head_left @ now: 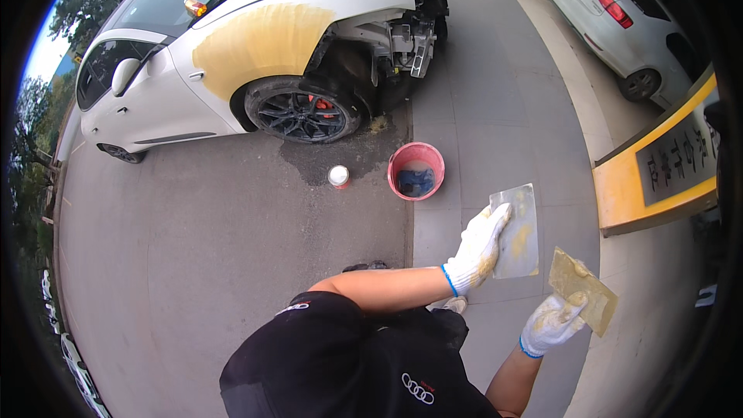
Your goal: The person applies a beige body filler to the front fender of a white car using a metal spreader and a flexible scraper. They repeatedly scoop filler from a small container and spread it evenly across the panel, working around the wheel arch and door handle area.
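My left hand [474, 254], in a white glove with yellowish smears and a blue cuff, grips a pale grey rectangular plate [518, 251] marked with yellow residue, thumb across its face. At lower right, my gloved right hand [551, 323] is closed on a square, yellow-coated spreader [600, 298], just right of the plate and slightly lower. The two tools are apart. Up ahead, a white car [147, 89] has a broad yellow patch [259, 46] on its front fender above the wheel [300, 112]; its front end is exposed, with bumper absent.
A red bucket [393, 169] with blue cloth inside and a small tin [338, 178] stand on the pavement before the car. A yellow-framed sign [619, 209] rises at right; behind it another white car [611, 23] is parked. A paving seam [408, 228] runs toward me.
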